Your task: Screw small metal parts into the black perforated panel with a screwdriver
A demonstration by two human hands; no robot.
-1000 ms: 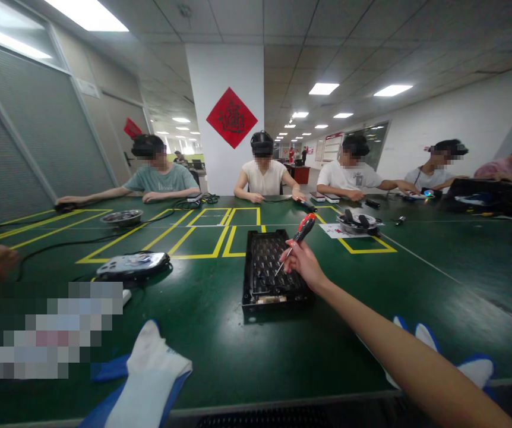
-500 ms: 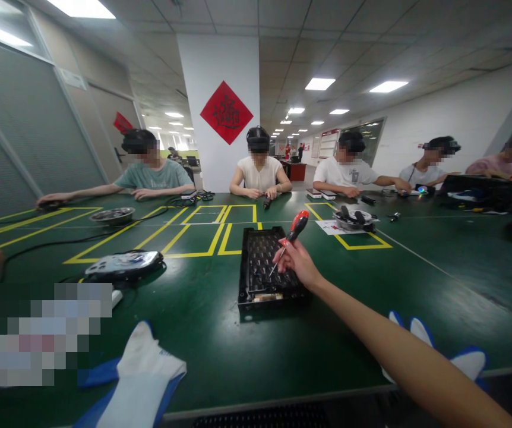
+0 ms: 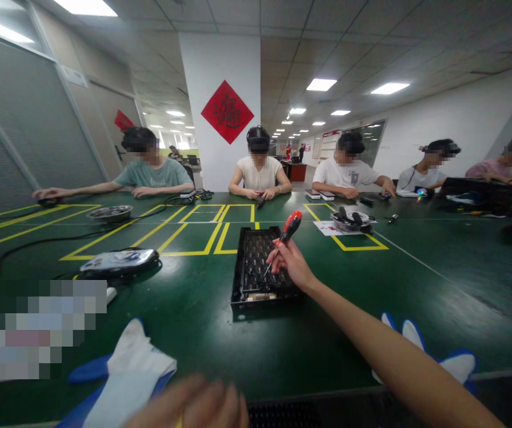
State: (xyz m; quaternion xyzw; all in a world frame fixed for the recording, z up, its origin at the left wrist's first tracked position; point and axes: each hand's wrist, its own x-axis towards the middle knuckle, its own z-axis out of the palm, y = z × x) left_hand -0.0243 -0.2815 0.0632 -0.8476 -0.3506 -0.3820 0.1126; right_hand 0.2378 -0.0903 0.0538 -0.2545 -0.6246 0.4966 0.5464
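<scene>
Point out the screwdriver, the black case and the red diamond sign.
Screwdriver (image 3: 292,225): head view, on its red-and-black handle.
Black case (image 3: 235,296): head view, on its near left corner.
Red diamond sign (image 3: 214,113): head view, left part.

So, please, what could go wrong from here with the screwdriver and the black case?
The screwdriver slants down into the black case, so its tip could slip and scratch something inside.

The left hand, blurred, is away from the case, so the case might slide if the right hand pushes hard.

Both hands are bare, while the near-left glove lies on the table; a slip might hurt the skin.
</scene>
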